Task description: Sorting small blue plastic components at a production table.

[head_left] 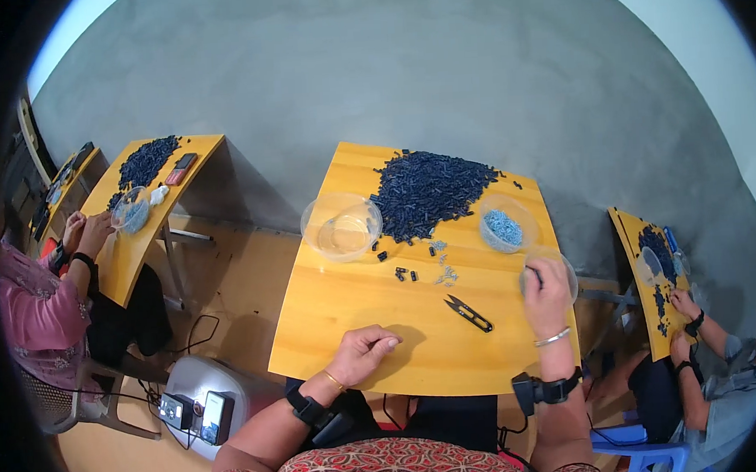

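Note:
My right hand [548, 289] is closed in a pinch over a clear plastic bowl [572, 279] at the table's right edge. Something small and dark shows at its fingertips, too small to identify. Near the front edge my left hand [364, 356] rests with its fingers curled in and the thumb sticking out; whatever the fingers may hold is hidden. Between the hands lies a pair of black thread snips [469, 313]. Farther off are several loose black pieces [406, 275] and some tiny light-grey pieces [447, 276].
A big heap of small black pieces [431, 190] covers the table's far part. To its left stands a clear bowl [342, 228]; to its right, a bowl of small light-blue pieces [504, 229]. People work at side tables, left [164, 226] and right [654, 324]. A grey box [207, 399] stands on the floor.

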